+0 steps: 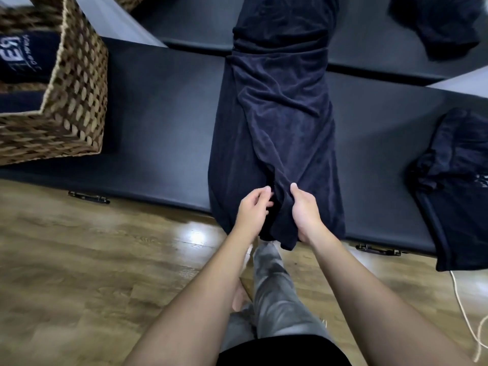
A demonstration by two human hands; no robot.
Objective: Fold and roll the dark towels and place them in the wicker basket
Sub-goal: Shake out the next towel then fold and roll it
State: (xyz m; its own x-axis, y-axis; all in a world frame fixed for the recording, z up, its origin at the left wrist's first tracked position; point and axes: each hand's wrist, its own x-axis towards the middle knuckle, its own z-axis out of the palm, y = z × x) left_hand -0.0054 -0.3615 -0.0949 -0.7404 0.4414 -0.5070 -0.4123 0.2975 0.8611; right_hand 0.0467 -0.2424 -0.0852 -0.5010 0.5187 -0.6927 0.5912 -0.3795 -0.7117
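Observation:
A long dark navy towel (277, 114) lies lengthwise across two black padded benches, its near end hanging over the front edge. My right hand (305, 211) grips a bunched fold of that near end. My left hand (253, 210) touches the same fold from the left, fingers curled on the cloth. The wicker basket (76, 83) stands at the left on the near bench, with a rolled dark towel bearing white lettering (23, 56) inside it.
A crumpled dark towel (459, 186) hangs over the near bench (158, 122) at the right. Another dark towel (443, 25) lies on the far bench at top right. Wooden floor (79, 260) and a white cord (464, 313) are below.

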